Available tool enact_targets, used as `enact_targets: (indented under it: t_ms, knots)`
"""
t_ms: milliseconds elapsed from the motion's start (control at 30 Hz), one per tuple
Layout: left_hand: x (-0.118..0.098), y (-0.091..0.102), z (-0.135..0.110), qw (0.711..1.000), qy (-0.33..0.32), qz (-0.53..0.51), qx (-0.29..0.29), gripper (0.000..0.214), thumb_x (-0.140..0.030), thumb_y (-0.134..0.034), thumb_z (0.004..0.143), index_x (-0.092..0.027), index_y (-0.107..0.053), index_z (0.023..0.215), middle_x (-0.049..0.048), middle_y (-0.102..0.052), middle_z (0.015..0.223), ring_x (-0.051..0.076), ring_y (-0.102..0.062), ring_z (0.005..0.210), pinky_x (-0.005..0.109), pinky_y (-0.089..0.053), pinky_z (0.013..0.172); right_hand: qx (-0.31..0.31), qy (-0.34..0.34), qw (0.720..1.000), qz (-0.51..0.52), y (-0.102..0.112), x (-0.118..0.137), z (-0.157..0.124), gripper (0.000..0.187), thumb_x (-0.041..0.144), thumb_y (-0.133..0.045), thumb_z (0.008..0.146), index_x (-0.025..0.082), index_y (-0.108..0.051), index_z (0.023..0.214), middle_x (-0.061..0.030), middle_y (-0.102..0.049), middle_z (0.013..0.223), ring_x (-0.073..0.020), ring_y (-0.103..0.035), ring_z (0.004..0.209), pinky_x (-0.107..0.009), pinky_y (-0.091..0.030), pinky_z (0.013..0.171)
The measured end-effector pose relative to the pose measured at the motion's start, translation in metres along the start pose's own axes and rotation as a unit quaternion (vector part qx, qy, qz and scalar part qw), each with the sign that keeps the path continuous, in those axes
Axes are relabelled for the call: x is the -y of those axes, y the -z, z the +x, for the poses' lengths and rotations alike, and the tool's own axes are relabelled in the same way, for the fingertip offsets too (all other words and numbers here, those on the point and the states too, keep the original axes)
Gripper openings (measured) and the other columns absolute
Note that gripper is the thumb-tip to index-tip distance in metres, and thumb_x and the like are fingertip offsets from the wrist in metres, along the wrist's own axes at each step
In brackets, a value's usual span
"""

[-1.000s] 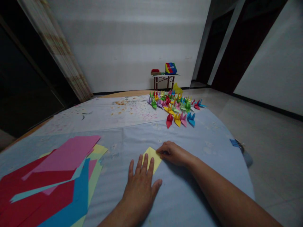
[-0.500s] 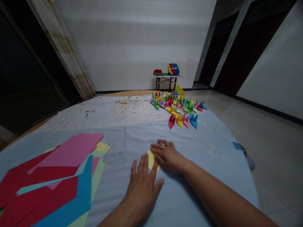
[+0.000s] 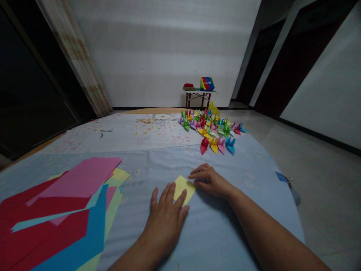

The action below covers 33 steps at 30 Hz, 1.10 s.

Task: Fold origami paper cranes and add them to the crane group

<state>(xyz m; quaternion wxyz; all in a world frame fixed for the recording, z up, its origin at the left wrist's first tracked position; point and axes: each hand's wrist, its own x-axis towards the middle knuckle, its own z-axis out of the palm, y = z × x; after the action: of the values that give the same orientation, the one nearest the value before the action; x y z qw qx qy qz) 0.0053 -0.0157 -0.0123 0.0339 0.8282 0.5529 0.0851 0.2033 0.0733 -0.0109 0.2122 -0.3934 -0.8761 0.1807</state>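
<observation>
A small folded piece of yellow paper [image 3: 184, 188] lies on the light blue tablecloth in front of me, one corner pointing away. My left hand [image 3: 166, 214] rests flat with its fingers spread, the fingertips over the paper's left and near side. Beside the paper's upper right edge is my right hand [image 3: 210, 181], its fingers stretched toward the fold. It holds nothing that I can see, and its thumb is hidden. Whether its fingertips touch the paper, I cannot tell.
Sheets of coloured paper are piled at left, with a pink sheet [image 3: 84, 177] on top and a blue sheet [image 3: 97, 226] below. Several folded paper cranes [image 3: 214, 124] stand at the table's far right. A small side table [image 3: 200, 92] with a colourful box [image 3: 207, 83] stands by the wall.
My right hand has slid off the paper to the right and uncovered more of it. My left hand has shifted slightly left, still on the paper.
</observation>
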Motion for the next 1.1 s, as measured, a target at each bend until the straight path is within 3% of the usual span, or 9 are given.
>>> enact_targets:
  t_ms: [167, 333, 633, 1100]
  knots:
    - [0.009, -0.003, 0.006, 0.999, 0.005, -0.022, -0.044, 0.033, -0.033, -0.035, 0.089, -0.03, -0.053, 0.117, 0.0081, -0.051, 0.126, 0.025, -0.04, 0.12, 0.058, -0.016, 0.101, 0.024, 0.026, 0.998, 0.058, 0.007, -0.005, -0.001, 0.026, 0.019, -0.056, 0.079, 0.026, -0.066, 0.101, -0.0043, -0.064, 0.096, -0.019, -0.05, 0.096, -0.033, -0.036, 0.085]
    - [0.014, -0.008, 0.007, 0.995, 0.004, -0.047, -0.093, 0.032, -0.026, -0.037, 0.088, -0.025, -0.052, 0.116, 0.0064, -0.056, 0.117, 0.022, -0.045, 0.113, 0.056, -0.015, 0.102, 0.053, 0.019, 0.997, 0.058, 0.008, -0.004, -0.002, 0.024, 0.021, -0.053, 0.082, 0.025, -0.066, 0.101, -0.0035, -0.065, 0.087, -0.0179, -0.052, 0.09, -0.031, -0.036, 0.083]
    - [0.013, -0.003, 0.008, 0.994, 0.001, -0.066, -0.087, 0.03, -0.023, -0.037, 0.087, -0.025, -0.052, 0.114, 0.0055, -0.057, 0.113, 0.02, -0.046, 0.111, 0.054, -0.014, 0.103, 0.085, 0.017, 0.995, 0.047, 0.008, 0.003, -0.002, 0.024, 0.023, -0.054, 0.081, 0.025, -0.064, 0.103, -0.0019, -0.065, 0.084, -0.0186, -0.052, 0.088, -0.032, -0.036, 0.082]
    - [0.018, -0.001, 0.009, 0.993, -0.018, -0.085, -0.084, 0.029, -0.024, -0.045, 0.083, -0.028, -0.056, 0.11, 0.0052, -0.054, 0.111, 0.022, -0.045, 0.107, 0.049, -0.025, 0.096, 0.098, 0.024, 0.994, 0.046, 0.01, 0.002, -0.001, 0.018, 0.029, -0.056, 0.082, 0.026, -0.068, 0.095, -0.004, -0.062, 0.084, -0.0188, -0.049, 0.091, -0.033, -0.034, 0.083]
